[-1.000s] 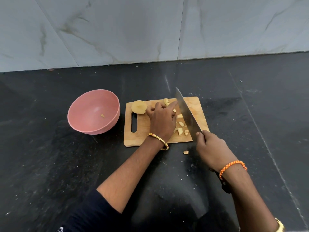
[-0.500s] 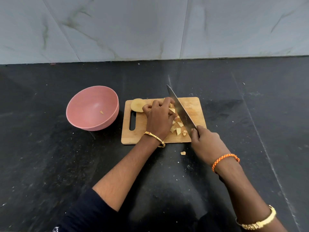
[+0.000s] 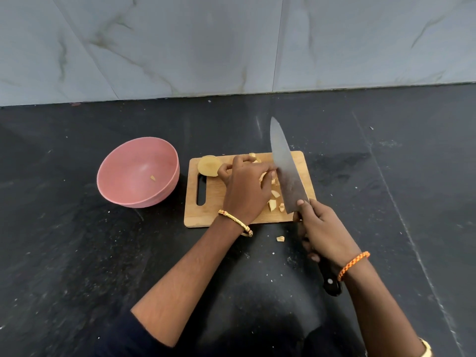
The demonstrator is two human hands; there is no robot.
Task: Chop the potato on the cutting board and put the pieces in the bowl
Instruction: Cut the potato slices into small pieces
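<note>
A wooden cutting board [image 3: 206,217] lies on the dark counter. At its far left corner sits a half potato [image 3: 208,165], cut face up. My left hand [image 3: 247,186] rests curled on the board over a heap of potato pieces [image 3: 273,199], partly hiding them; what its fingers hold is hidden. My right hand [image 3: 322,233] grips the black handle of a large knife [image 3: 286,171], whose blade is raised and points away, just right of my left fingertips. The pink bowl [image 3: 121,191] stands left of the board with one small potato bit [image 3: 152,178] inside.
One stray potato piece [image 3: 280,238] lies on the black counter [image 3: 77,253] just in front of the board. Small white crumbs dot the counter. A grey marble wall [image 3: 231,42] rises behind the counter.
The knife blade has lifted from the board and swung more upright, its tip now past the board's far edge. My left hand shifted slightly over the pieces.
</note>
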